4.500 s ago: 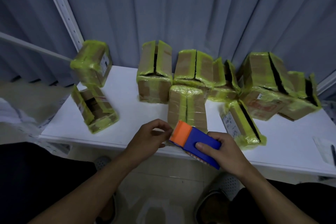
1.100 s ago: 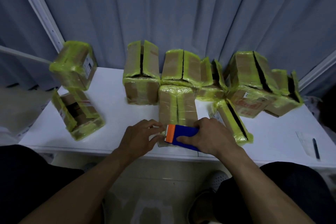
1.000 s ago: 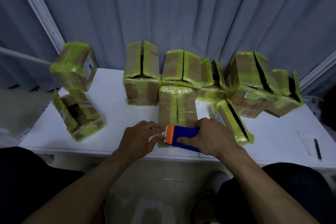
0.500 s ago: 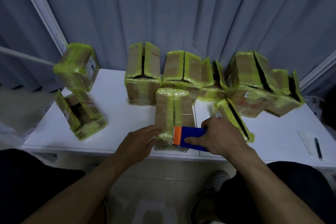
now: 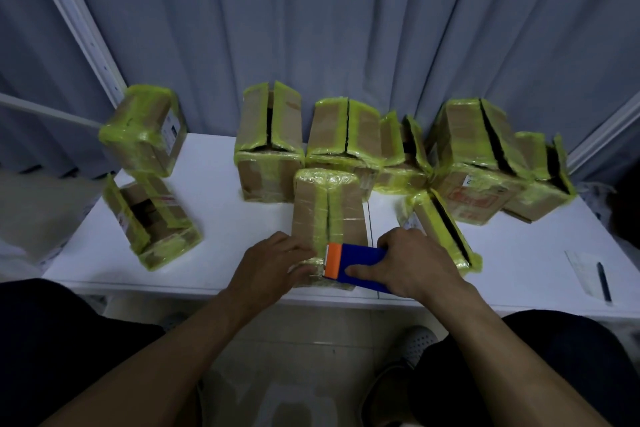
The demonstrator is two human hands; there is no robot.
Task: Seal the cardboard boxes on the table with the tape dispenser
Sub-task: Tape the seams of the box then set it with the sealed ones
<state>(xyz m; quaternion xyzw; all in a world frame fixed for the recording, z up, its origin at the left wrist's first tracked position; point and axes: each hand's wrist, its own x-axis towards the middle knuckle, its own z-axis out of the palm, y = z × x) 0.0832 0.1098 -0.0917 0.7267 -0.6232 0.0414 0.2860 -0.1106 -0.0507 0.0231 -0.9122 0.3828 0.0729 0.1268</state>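
Tape dispenser [image 5: 356, 265], blue with orange end, is lying across the near end of the front box [image 5: 329, 215] at the table [image 5: 221, 191] edge, the right hand [image 5: 412, 263] gripping it with curled fingers and the left hand [image 5: 273, 267] pressing flat-fingered on the box's corner, where a slipping box is risking wrinkled, skewed tape.

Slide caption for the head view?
Right hand holds the tape dispenser against a cardboard box while the left hand rests on it.

I count about nine boxes [image 5: 329, 215], one tape dispenser [image 5: 360, 257], one pen [image 5: 602, 279]
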